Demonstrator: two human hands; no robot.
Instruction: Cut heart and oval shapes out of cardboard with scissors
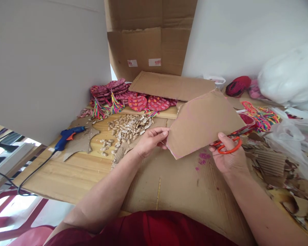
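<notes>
A flat, angular piece of cardboard [202,123] with faint pink drawn lines is held up over the work surface. My left hand [152,140] pinches its left edge between thumb and fingers. On the right, my right hand [227,155] is closed around scissors [230,146] with orange-red handles, and its thumb presses against the cardboard's lower right edge. The scissor blades lie along or behind that edge, partly hidden. Beneath the hands lies a large cardboard sheet [179,188] with purple-pink stains.
Peanuts [129,126] lie left of centre. A blue hot glue gun [66,136] rests at the left on a cardboard scrap [82,140]. Behind are pink-red tasselled pieces [110,92] and a cardboard sheet [169,85]. Cardboard scraps [269,160], colourful cords [264,116] and plastic bags [295,136] crowd the right.
</notes>
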